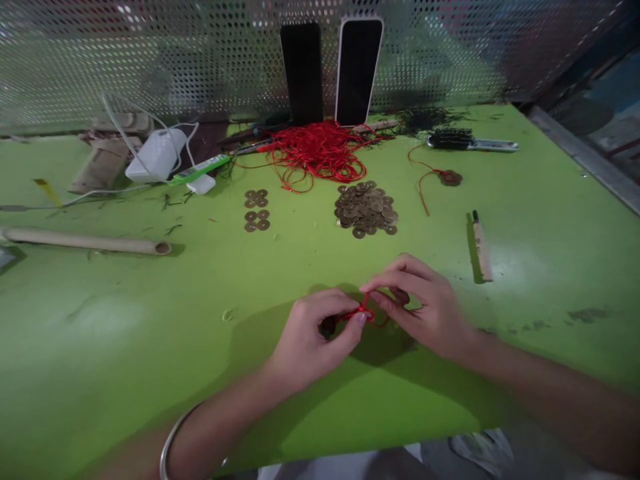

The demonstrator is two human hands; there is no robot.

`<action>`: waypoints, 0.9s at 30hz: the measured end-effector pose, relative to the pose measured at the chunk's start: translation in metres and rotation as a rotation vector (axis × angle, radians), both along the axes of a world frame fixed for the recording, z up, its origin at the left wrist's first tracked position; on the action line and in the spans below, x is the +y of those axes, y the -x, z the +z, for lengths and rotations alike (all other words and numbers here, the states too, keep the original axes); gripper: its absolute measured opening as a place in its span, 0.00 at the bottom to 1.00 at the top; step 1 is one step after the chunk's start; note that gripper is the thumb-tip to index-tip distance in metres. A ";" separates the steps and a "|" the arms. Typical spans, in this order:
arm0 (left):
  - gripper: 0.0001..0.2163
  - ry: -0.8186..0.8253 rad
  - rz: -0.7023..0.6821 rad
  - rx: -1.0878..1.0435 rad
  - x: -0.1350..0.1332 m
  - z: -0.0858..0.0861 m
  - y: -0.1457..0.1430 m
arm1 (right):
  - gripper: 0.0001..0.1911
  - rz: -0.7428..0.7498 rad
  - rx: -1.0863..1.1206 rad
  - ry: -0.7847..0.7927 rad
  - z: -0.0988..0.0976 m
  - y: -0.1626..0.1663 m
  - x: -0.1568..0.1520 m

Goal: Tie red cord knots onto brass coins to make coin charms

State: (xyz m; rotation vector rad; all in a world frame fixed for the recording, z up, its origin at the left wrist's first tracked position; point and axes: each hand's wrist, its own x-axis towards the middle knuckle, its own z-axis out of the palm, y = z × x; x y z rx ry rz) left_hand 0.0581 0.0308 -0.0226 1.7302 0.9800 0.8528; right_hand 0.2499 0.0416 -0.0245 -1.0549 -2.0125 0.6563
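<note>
Near the table's front, both hands work at a red cord (367, 313). My left hand (320, 333) pinches a looped, knotted part of it between thumb and forefinger; something dark, partly hidden, sits inside that hand. Just to the right, my right hand (420, 300) pinches a short upright stretch of the same cord with thumb and forefinger. Beyond the hands lies a heap of round holed coins (367, 208). Two small groups of similar coins (257, 221) are laid out to its left. A tangle of red cord (323, 153) rests behind the heap.
Two phones (359, 70) lean upright against a perforated metal panel (200, 60). At right are a hairbrush (453, 140), a coin flower (451, 177) with red cord and a pen-like stick (482, 250). At left lie a bamboo tube (90, 241) and a white adapter (157, 155) with cables.
</note>
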 end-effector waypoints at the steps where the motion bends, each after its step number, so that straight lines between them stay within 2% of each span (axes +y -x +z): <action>1: 0.07 0.009 0.014 0.001 0.000 0.000 0.000 | 0.08 0.003 -0.009 -0.017 0.001 0.000 0.000; 4: 0.08 0.054 0.033 0.006 0.000 -0.001 0.001 | 0.13 0.042 -0.015 -0.063 0.002 0.001 -0.001; 11: 0.07 0.060 0.006 -0.035 0.000 0.000 0.001 | 0.06 0.077 0.018 -0.017 -0.003 0.001 -0.002; 18: 0.07 0.037 -0.021 -0.024 0.000 -0.002 0.002 | 0.04 -0.015 0.011 -0.001 -0.003 -0.001 0.001; 21: 0.07 0.030 -0.020 -0.026 0.000 -0.002 0.001 | 0.05 -0.011 -0.001 0.008 -0.003 -0.001 0.001; 25: 0.07 0.053 0.024 -0.025 0.000 -0.001 0.001 | 0.13 0.043 -0.018 -0.015 -0.004 -0.001 0.000; 27: 0.07 0.071 0.027 -0.023 0.000 -0.001 0.001 | 0.10 0.077 -0.006 -0.003 -0.005 -0.001 0.000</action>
